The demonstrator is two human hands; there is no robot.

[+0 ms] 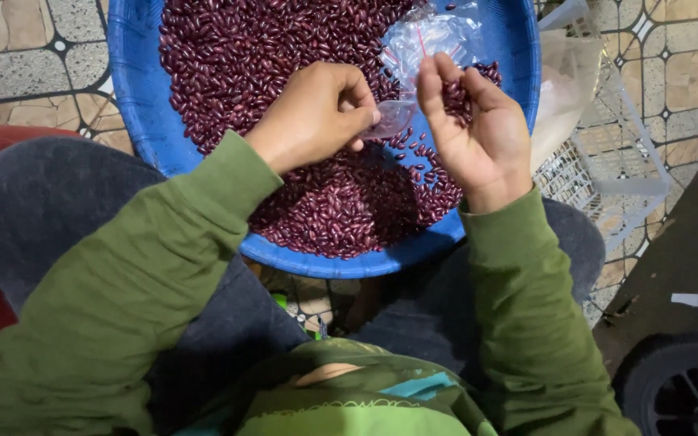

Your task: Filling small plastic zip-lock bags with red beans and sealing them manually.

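Above the bean-filled blue basin (135, 105), both hands — left hand (313, 113), right hand (474, 121) — pinch a flimsy, slippery clear plastic bag (426, 40) at its mouth.

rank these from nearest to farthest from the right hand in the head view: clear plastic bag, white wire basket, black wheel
From the right hand:
1. clear plastic bag, touching its fingers, over the beans
2. white wire basket, on the right beside the basin
3. black wheel, bottom right corner

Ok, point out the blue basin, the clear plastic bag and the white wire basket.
blue basin (135, 97), head view, on its left rim.
clear plastic bag (430, 36), head view, on its crinkled upper part.
white wire basket (607, 173), head view, on its side wall.
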